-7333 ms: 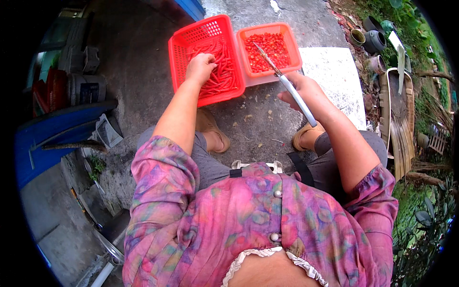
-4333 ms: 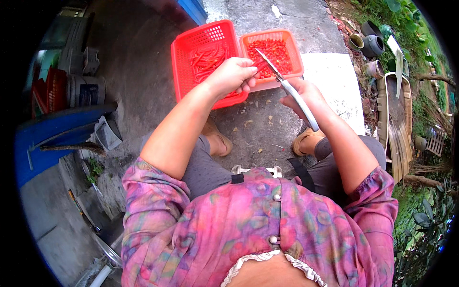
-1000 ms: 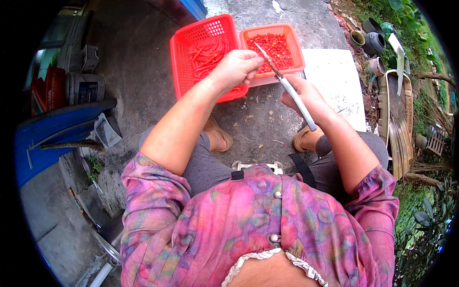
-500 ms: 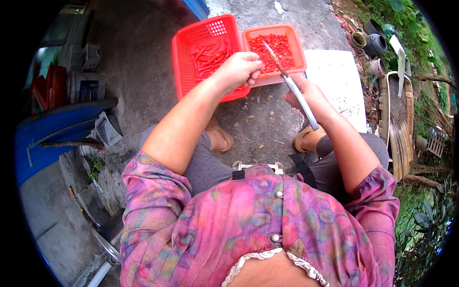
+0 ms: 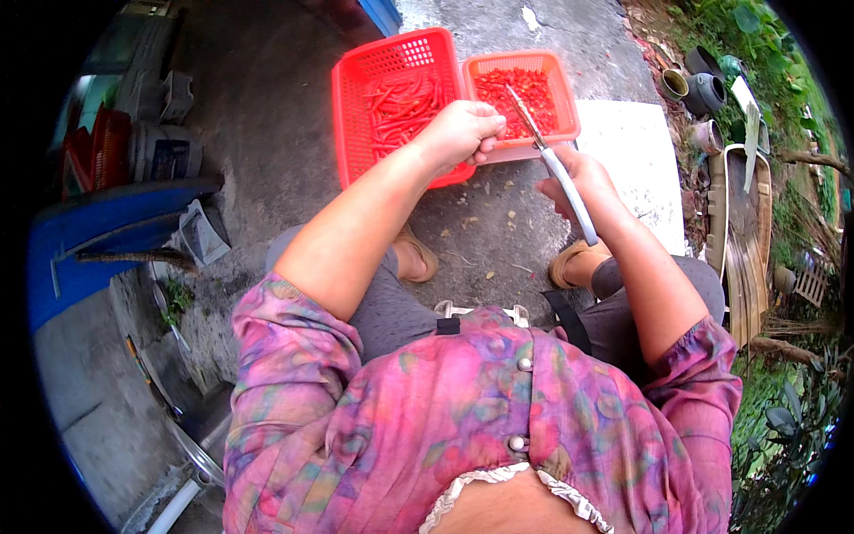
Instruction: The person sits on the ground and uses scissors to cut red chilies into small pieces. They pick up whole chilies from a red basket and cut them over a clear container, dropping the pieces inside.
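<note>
My right hand [image 5: 587, 181] is closed around scissors [image 5: 570, 193] with pale grey handles. Their narrow blades [image 5: 528, 114] point up and left over a small orange-red basket [image 5: 569, 100] of chopped red chillies [image 5: 532, 92]. Just left of the blades, my left hand [image 5: 461, 133] has its fingers pinched together; whatever it grips is hidden by the fingers. That hand hovers at the near right corner of a larger red basket [image 5: 342, 116], in which whole long red chillies [image 5: 405, 105] lie.
A white board [image 5: 630, 169] lies right of the small basket. Between my feet is stained concrete [image 5: 485, 236]. Pots [image 5: 703, 92] and a long weathered trough [image 5: 745, 240] line the right side. At the left are a blue panel [image 5: 98, 240] and stacked buckets [image 5: 166, 153].
The whole view has shifted slightly, so the baskets appear a little farther right. Both hands keep nearly the same places over the baskets, and the scissors stay in my right hand.
</note>
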`<state>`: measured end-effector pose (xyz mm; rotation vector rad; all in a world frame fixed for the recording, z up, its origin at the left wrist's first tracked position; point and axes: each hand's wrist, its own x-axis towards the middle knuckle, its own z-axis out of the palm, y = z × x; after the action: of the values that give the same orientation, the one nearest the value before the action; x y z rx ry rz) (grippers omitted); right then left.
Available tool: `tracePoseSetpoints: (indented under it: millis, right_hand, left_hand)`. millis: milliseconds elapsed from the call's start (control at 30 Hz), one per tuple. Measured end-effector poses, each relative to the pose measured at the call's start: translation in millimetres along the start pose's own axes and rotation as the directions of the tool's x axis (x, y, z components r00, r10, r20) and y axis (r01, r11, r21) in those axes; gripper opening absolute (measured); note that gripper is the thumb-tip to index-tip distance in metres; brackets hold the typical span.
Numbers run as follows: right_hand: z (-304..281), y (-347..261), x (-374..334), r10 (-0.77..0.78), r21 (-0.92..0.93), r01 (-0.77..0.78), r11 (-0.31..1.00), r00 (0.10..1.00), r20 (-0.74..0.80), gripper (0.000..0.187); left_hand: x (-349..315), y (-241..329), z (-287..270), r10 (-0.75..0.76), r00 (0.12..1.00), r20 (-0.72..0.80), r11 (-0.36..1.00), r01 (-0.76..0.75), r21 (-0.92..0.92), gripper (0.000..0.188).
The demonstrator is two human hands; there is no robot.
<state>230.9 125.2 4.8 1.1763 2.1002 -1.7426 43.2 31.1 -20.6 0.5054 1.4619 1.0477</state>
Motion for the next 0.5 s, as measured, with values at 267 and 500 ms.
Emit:
tracePoseSetpoints:
  millis: [267,500]
  right_hand:
    - [0,10,2,-0.068,0.079,0.061,0.995,0.994,0.087,0.034]
    - [-5,-6,-3,0.014,0.041,-0.018,0.999,0.996,0.092,0.028]
  left_hand:
    - [4,-4,6,0.067,0.996,0.065,0.998,-0.068,0.018,0.020]
    - [7,-4,-2,0.062,0.998,0.004,0.998,-0.062,0.026,0.023]
